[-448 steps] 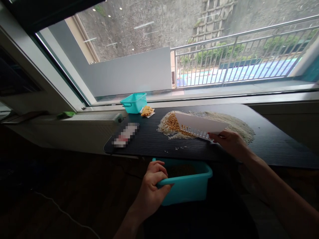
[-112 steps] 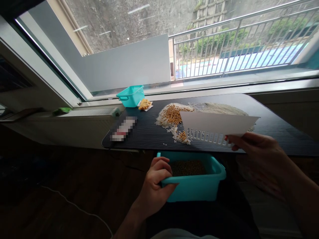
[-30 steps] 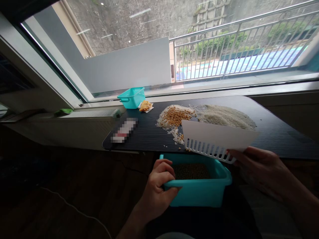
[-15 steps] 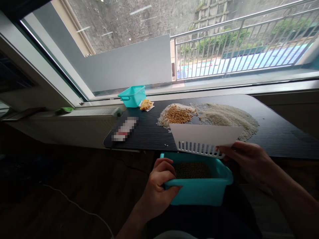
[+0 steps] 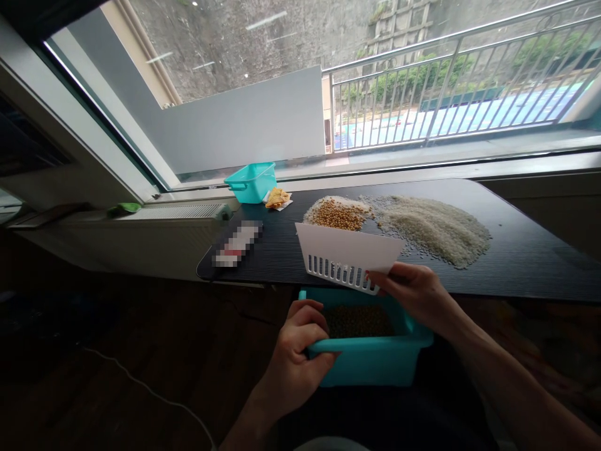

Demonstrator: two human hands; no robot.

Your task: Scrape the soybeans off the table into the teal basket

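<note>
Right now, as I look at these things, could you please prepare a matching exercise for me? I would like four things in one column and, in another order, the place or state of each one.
Things:
1. scoop
2. near tub
3. far tub
4. rice

Places or states:
A. upright by the window
B. heaped loose on the table
C. gripped by the left hand
D. white and slotted, held in the right hand

Right pairs: 1-D, 2-C, 3-A, 4-B
</note>
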